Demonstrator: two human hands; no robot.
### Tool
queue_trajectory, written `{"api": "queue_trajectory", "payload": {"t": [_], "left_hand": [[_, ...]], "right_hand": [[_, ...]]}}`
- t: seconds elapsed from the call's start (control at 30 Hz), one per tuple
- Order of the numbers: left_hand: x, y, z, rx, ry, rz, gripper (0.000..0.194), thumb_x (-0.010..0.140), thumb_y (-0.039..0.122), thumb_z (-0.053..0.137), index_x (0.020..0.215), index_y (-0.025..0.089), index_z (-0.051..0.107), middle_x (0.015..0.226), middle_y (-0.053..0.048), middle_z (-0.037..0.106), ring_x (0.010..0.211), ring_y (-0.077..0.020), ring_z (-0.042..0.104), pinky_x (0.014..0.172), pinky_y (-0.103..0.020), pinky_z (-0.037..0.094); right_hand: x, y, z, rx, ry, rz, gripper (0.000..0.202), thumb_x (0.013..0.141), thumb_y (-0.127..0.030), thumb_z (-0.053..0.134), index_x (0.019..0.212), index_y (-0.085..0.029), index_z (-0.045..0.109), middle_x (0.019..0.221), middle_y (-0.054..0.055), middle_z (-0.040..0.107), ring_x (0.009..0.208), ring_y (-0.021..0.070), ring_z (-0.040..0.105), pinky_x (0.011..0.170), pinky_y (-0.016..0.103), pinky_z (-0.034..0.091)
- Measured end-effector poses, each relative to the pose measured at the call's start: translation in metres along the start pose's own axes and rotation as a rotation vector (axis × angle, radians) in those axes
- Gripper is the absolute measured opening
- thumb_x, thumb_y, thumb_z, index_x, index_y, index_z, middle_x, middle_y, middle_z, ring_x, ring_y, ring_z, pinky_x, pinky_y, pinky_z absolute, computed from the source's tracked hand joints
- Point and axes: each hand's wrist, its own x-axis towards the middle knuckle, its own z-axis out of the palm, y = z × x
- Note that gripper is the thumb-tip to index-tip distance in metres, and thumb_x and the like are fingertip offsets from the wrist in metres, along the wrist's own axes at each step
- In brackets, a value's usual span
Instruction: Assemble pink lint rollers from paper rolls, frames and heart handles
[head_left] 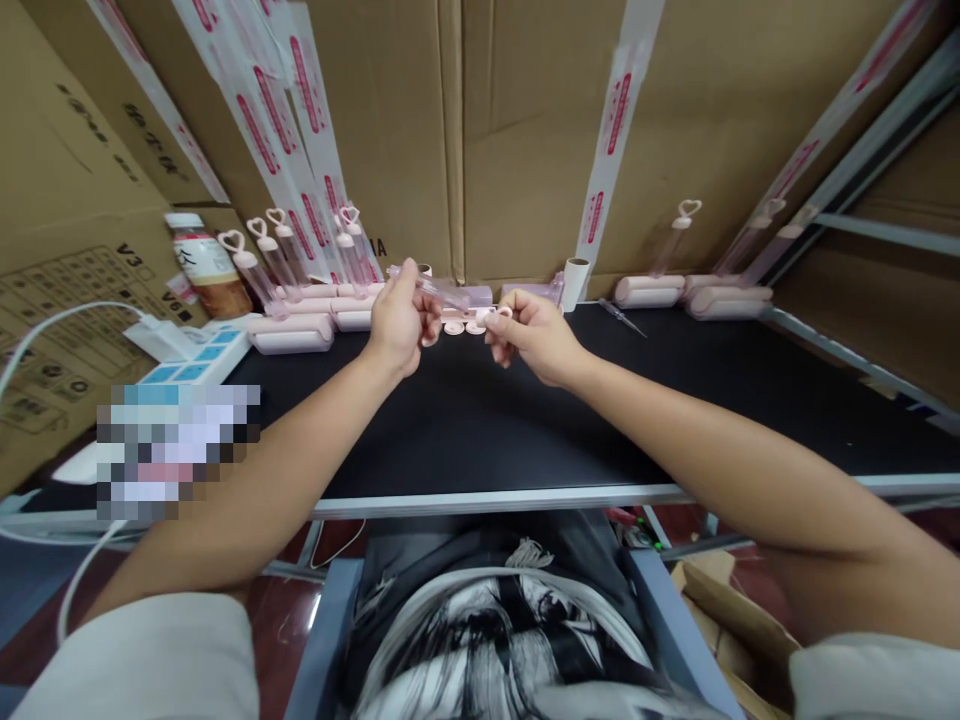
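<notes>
Above the back part of the black tabletop (480, 430), my two hands work close together. My left hand (399, 322) is closed round a clear, pinkish tube (446, 292) that points toward the right hand. Between the thumb and fingers of my right hand (534, 335) is a small pink cap with a heart-shaped loop (484, 316), near the tube's end. Whether cap and tube touch cannot be made out. Just behind the fingers are small pink round discs (454, 328). Pink bases with clear heart-topped tubes (291, 333) stand in a group on the left.
More pink bases (651, 291) with tubes stand at the back right. Nearby are a white cardboard roll (574, 285) and a thin screwdriver (622, 317). A drink bottle (206, 265) and power strip (202, 362) sit left. Taped cardboard (525, 130) walls off the back.
</notes>
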Motion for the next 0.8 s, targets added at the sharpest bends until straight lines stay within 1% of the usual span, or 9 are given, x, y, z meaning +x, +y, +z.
{"api": "queue_trajectory", "payload": {"t": [0.03, 0.1, 0.2, 0.33, 0.47, 0.57, 0.67, 0.8], "left_hand": [[-0.004, -0.001, 0.002, -0.008, 0.017, 0.015, 0.068, 0.083, 0.090, 0.068, 0.088, 0.026, 0.049, 0.056, 0.008, 0.056, 0.035, -0.0080, 0.045, 0.038, -0.024, 0.020], [-0.012, -0.003, 0.008, -0.021, 0.076, 0.065, 0.066, 0.085, 0.089, 0.068, 0.092, 0.026, 0.052, 0.057, 0.007, 0.058, 0.035, -0.0085, 0.047, 0.038, -0.025, 0.020], [-0.019, -0.005, 0.014, -0.017, 0.071, 0.094, 0.063, 0.088, 0.087, 0.068, 0.097, 0.026, 0.055, 0.059, 0.007, 0.058, 0.037, -0.0091, 0.050, 0.039, -0.024, 0.021], [-0.022, -0.005, 0.016, -0.013, 0.086, 0.103, 0.059, 0.090, 0.082, 0.071, 0.103, 0.026, 0.056, 0.062, 0.007, 0.060, 0.039, -0.0090, 0.053, 0.041, -0.023, 0.025], [-0.024, -0.002, 0.017, 0.019, 0.111, 0.096, 0.054, 0.092, 0.077, 0.073, 0.107, 0.027, 0.058, 0.064, 0.007, 0.062, 0.043, -0.0094, 0.058, 0.043, -0.021, 0.028], [-0.024, -0.001, 0.016, 0.018, 0.096, 0.080, 0.053, 0.091, 0.076, 0.074, 0.103, 0.027, 0.059, 0.062, 0.006, 0.062, 0.043, -0.0095, 0.057, 0.041, -0.021, 0.028], [-0.024, -0.001, 0.015, -0.004, 0.056, 0.091, 0.049, 0.090, 0.071, 0.077, 0.094, 0.025, 0.059, 0.061, 0.005, 0.065, 0.042, -0.0096, 0.057, 0.040, -0.021, 0.030], [-0.025, 0.000, 0.013, -0.022, 0.006, 0.116, 0.047, 0.085, 0.061, 0.081, 0.080, 0.023, 0.053, 0.058, 0.005, 0.063, 0.039, -0.0092, 0.054, 0.038, -0.021, 0.030]], "right_hand": [[-0.005, -0.001, 0.002, 0.042, -0.009, 0.003, 0.065, 0.075, -0.068, 0.093, 0.087, -0.026, 0.045, 0.071, -0.006, 0.070, 0.051, 0.0113, 0.064, 0.045, 0.023, 0.050], [-0.011, -0.002, 0.005, 0.101, -0.011, -0.001, 0.067, 0.074, -0.069, 0.094, 0.087, -0.025, 0.046, 0.078, -0.003, 0.076, 0.056, 0.0123, 0.071, 0.048, 0.023, 0.054], [-0.012, -0.001, 0.006, 0.135, 0.005, -0.007, 0.067, 0.074, -0.067, 0.096, 0.088, -0.025, 0.045, 0.086, -0.001, 0.080, 0.063, 0.0134, 0.076, 0.053, 0.023, 0.058], [-0.012, -0.001, 0.004, 0.112, -0.055, 0.008, 0.068, 0.075, -0.067, 0.096, 0.089, -0.025, 0.044, 0.086, -0.001, 0.081, 0.066, 0.0155, 0.079, 0.055, 0.024, 0.061], [-0.014, -0.003, 0.002, 0.071, -0.096, -0.018, 0.066, 0.079, -0.069, 0.092, 0.090, -0.025, 0.044, 0.083, -0.002, 0.079, 0.066, 0.0157, 0.079, 0.056, 0.025, 0.061], [-0.015, -0.004, 0.003, 0.051, -0.072, -0.040, 0.065, 0.081, -0.069, 0.091, 0.092, -0.025, 0.044, 0.082, -0.003, 0.079, 0.066, 0.0153, 0.080, 0.057, 0.024, 0.061], [-0.015, -0.004, 0.003, 0.040, -0.018, -0.057, 0.065, 0.081, -0.071, 0.089, 0.097, -0.026, 0.045, 0.081, -0.004, 0.078, 0.065, 0.0152, 0.079, 0.056, 0.024, 0.061], [-0.014, -0.005, 0.001, -0.006, -0.010, -0.049, 0.067, 0.081, -0.077, 0.086, 0.107, -0.026, 0.052, 0.082, -0.003, 0.078, 0.067, 0.0158, 0.079, 0.058, 0.025, 0.062]]}}
